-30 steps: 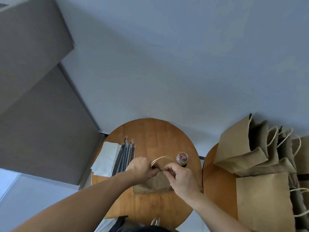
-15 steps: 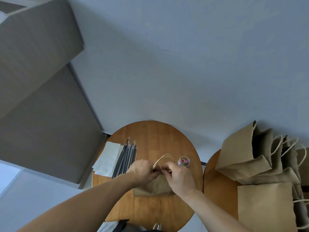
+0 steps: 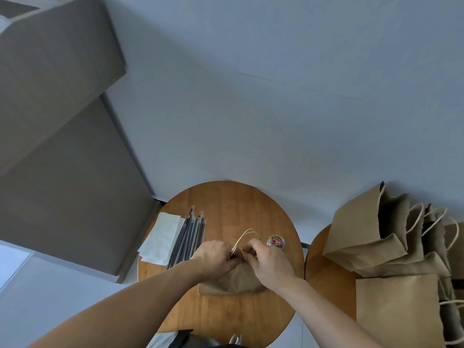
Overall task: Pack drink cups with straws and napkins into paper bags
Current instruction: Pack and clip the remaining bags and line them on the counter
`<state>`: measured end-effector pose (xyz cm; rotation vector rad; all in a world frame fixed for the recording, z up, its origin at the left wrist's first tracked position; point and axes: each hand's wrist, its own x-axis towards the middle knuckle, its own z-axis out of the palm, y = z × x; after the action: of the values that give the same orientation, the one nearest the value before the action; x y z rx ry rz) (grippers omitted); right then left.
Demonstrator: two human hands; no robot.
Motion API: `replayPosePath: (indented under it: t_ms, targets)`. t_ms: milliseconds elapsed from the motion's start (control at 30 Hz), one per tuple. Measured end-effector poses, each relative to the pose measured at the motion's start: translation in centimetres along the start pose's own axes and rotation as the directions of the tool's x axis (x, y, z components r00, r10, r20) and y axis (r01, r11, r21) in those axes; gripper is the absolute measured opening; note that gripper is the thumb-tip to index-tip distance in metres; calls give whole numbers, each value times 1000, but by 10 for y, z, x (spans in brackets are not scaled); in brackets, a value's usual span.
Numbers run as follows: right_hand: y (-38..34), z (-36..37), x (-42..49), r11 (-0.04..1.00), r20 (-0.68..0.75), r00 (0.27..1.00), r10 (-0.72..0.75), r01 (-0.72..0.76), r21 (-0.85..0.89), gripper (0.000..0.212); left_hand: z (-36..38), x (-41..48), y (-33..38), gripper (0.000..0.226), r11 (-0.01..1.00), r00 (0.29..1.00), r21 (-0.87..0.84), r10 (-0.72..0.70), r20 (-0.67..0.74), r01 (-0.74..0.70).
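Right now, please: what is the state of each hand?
Left hand: closed, pinching the top of the bag by its handles.
Right hand: closed, pinching the same bag top.

Dim, soft, even daylight; faint shadows; strong wide-angle bending at edges; slightly soft focus, no glare.

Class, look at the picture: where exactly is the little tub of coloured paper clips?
The tub of paper clips stands on the round wooden table, right of centre, just beyond the right hand and beside the paper bag's handles.
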<state>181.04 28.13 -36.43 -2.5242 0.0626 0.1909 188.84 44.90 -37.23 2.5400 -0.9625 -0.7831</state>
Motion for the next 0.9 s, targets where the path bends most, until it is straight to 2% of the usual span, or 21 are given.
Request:
replayPosePath:
  t_ms: [267,500,900]
  targets:
    - [-1,1,3,999,-9,999,46,-46,-3,16,-1,0,-1,27,1000,1000,-23,-9,2,9]
    - [3,3,2,995,17,1000,-2,4,-97,16,-2,3,-1,25,998,1000,-66,-18,3,18]
    - [5,3,6,987,30,997,-67,71,-141,21,5,6,0,28,996,996,-29,-84,-38,83]
